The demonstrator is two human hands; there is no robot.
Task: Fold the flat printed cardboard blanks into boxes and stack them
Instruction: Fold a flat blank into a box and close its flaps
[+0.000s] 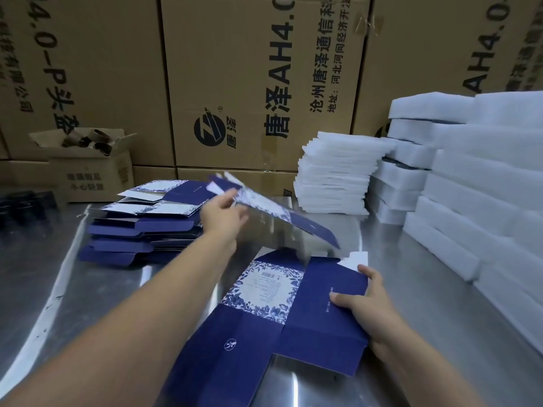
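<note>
Worktop, steel, seen from the head camera.

- Left hand: reaches to 11 o'clock, fingers closed on the near end of a lifted blank. That blank hangs tilted in the air, its far end toward 1 o'clock and clear of the worktop. Motion blur; the exact finger placement cannot be read.
- Right hand: at 4 o'clock, fingers spread and mostly straight, thumb lying on top. It presses on the right panel of a flat blank and grips nothing.
- Flat blank: lies at 6 o'clock, printed side up, floral label panel in the middle, navy panels round it. No panel is raised yet.
- Stack of unfolded blanks: 9 to 10 o'clock, just beside the left hand.
- White foam sheets at 1 o'clock, thicker foam blocks at 2 to 3 o'clock. Brown cartons wall off 12 o'clock.

Step, as judged: feeding blanks from the stack to the fold position; folding proper not begun. No finished box in view.

Next move, as judged: the lifted blank must go down somewhere clear of the flat one, freeing both hands. Then the side panels want creasing upward along the scored lines, with one hand pinning the base.
</note>
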